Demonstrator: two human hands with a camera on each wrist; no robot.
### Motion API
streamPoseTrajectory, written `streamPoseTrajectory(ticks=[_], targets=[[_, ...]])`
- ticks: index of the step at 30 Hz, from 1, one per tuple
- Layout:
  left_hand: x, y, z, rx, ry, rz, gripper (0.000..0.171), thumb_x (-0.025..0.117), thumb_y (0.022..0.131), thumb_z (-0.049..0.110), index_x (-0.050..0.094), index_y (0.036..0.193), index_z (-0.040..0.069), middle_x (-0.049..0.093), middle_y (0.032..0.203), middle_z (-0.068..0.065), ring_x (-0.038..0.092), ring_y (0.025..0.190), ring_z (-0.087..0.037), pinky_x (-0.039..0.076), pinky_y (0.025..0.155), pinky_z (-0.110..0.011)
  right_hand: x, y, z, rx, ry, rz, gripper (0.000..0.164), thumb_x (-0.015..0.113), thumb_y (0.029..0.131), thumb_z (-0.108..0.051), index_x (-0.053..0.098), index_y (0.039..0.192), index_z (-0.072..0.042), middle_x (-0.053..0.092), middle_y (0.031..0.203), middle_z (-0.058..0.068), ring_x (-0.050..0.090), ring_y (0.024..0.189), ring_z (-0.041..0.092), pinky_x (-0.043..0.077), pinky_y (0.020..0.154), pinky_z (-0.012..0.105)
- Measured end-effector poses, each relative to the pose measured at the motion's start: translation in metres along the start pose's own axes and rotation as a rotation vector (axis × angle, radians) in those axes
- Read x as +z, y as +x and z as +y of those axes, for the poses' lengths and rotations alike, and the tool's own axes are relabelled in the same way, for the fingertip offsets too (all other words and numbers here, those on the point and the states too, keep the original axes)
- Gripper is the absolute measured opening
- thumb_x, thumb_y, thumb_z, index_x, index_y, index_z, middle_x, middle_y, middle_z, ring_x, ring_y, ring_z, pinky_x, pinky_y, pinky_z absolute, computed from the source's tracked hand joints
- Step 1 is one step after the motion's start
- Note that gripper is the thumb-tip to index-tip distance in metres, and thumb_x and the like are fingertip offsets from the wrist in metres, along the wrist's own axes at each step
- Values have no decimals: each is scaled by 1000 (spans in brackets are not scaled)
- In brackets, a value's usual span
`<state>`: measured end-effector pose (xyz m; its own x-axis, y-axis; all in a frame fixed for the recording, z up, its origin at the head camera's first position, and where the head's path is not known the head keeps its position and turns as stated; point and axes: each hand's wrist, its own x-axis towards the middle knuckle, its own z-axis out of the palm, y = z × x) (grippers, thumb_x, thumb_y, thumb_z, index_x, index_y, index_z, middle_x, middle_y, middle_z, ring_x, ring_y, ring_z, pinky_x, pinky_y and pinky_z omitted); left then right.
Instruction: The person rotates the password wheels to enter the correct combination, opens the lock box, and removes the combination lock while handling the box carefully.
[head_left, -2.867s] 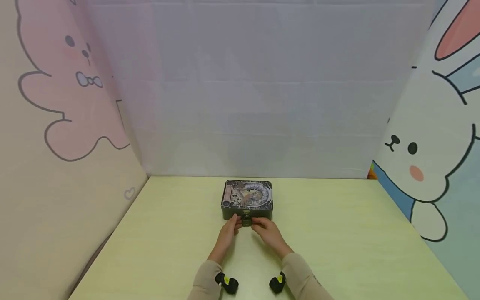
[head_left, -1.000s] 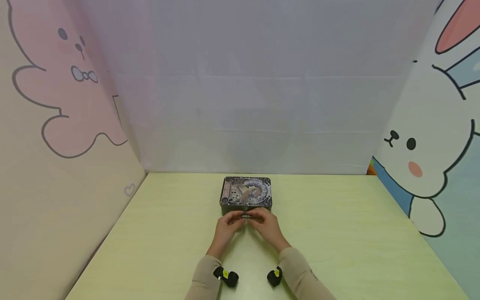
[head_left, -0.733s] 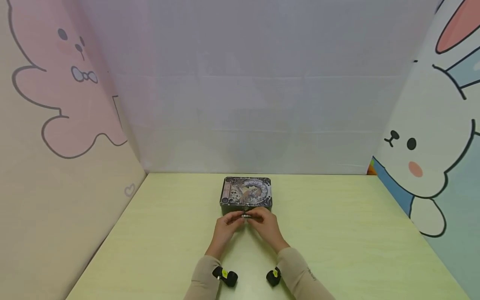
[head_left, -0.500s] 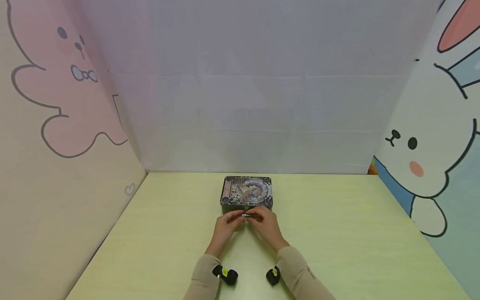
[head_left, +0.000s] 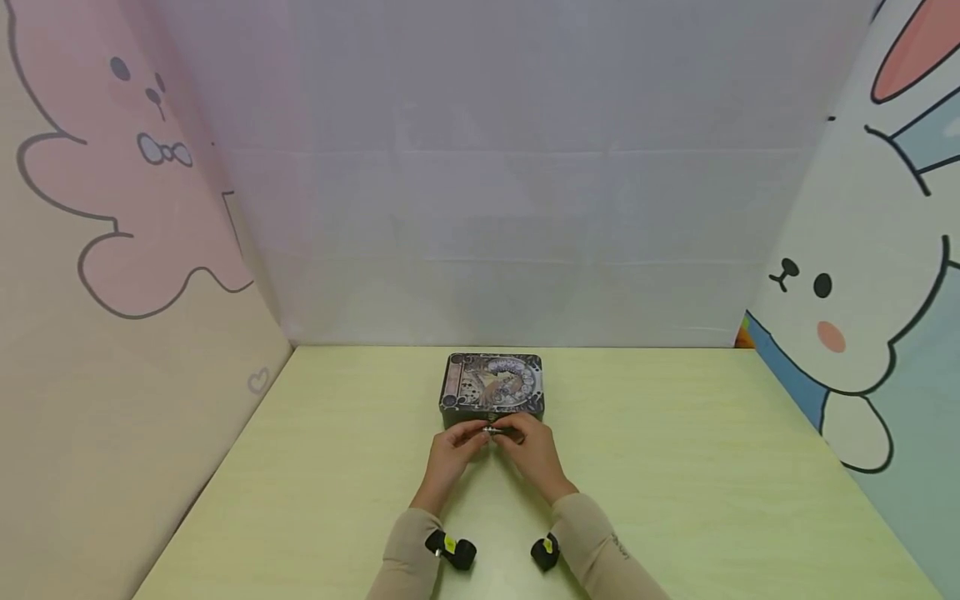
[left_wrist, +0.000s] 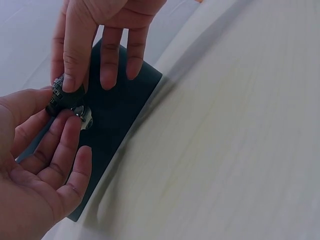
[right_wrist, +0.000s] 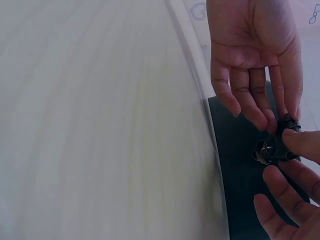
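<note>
A dark tin box with an ornate printed lid stands on the table, lid down. At its front hangs a small dark combination padlock with number dials, its shackle passing through the metal hasp. My left hand pinches one end of the padlock between thumb and fingers. From the other side my right hand pinches it too, thumb on the dials. In the head view the fingers cover most of the padlock. Whether the shackle is locked cannot be told.
The pale yellow-green table spreads around the box. A whitish backdrop rises behind it, with cartoon-printed side panels at left and right. A black wrist camera sits on the left sleeve, another on the right.
Earlier the padlock hung facing forward with fingers at its two sides. Since then both hands have closed in on it and turned it up. Over the last second, only slight finger shifts show.
</note>
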<state>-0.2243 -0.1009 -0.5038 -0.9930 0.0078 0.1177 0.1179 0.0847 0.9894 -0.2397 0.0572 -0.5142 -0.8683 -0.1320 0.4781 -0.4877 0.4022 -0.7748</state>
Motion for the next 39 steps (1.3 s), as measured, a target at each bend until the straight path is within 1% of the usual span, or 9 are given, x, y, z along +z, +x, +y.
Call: streamPoseTrajectory(ticks=[4, 8, 10, 14, 17, 19, 22, 27, 39], targets=[[1, -7, 18, 6, 5, 1, 24, 65, 93, -2, 65, 111, -17, 71, 99, -25, 69, 91, -37, 56, 71, -29, -1, 0, 0, -11, -16, -6, 15, 78, 82, 1, 73, 95, -4, 69, 94, 8, 66, 76, 22, 55, 66, 27], [2, -7, 18, 2, 8, 6, 24, 65, 93, -2, 65, 111, -17, 71, 99, -25, 69, 90, -37, 55, 70, -27, -2, 1, 0, -20, -26, -12, 15, 79, 81, 1, 73, 95, -4, 69, 93, 7, 66, 76, 20, 55, 66, 26], [2, -5, 16, 5, 16, 5, 24, 65, 93, -2, 65, 111, -18, 71, 98, -25, 69, 89, -36, 55, 69, -26, -2, 1, 0, -21, -27, -15, 16, 79, 81, 0, 74, 95, -4, 69, 93, 6, 64, 75, 18, 54, 66, 26], [2, 3, -2, -2, 7, 8, 24, 65, 93, -2, 65, 112, -17, 71, 100, -25, 69, 89, -35, 54, 67, -24, -3, 2, 1, -18, -36, -21, 15, 79, 81, -1, 74, 94, -5, 68, 92, 4, 61, 74, 15, 52, 65, 26], [2, 9, -16, -16, 3, 17, 25, 66, 93, 0, 66, 113, -15, 71, 100, -22, 70, 88, -30, 54, 67, -24, -3, 3, 2, -18, -62, -28, 13, 79, 82, -3, 74, 94, -6, 68, 92, 4, 60, 74, 15, 51, 65, 27], [3, 11, -20, -23, 4, 23, 25, 67, 93, 2, 67, 113, -13, 72, 99, -20, 69, 86, -24, 53, 66, -22, -3, 3, 3, -18, -75, -32, 12, 79, 83, -4, 74, 94, -7, 68, 92, 3, 60, 75, 15, 51, 66, 27], [3, 12, -22, -25, 9, 30, 26, 69, 93, 4, 68, 113, -12, 72, 98, -18, 69, 85, -21, 53, 66, -21, -3, 4, 3, -23, -80, -37, 11, 78, 84, -5, 74, 94, -6, 69, 92, 4, 63, 78, 18, 53, 68, 28], [3, 12, -23, -13, 13, 30, 25, 69, 92, 4, 68, 112, -12, 72, 96, -19, 69, 85, -23, 53, 65, -21, -4, 3, 3, -37, -76, -49, 11, 77, 84, -4, 74, 95, -4, 69, 93, 5, 67, 81, 21, 56, 71, 29], [4, 12, -21, 7, 6, 28, 24, 68, 92, 2, 68, 111, -12, 72, 97, -20, 68, 82, -16, 52, 65, -21, -6, 5, 2, -83, -83, -53, 10, 77, 84, -3, 75, 94, -4, 70, 92, 6, 67, 82, 22, 56, 72, 29]])
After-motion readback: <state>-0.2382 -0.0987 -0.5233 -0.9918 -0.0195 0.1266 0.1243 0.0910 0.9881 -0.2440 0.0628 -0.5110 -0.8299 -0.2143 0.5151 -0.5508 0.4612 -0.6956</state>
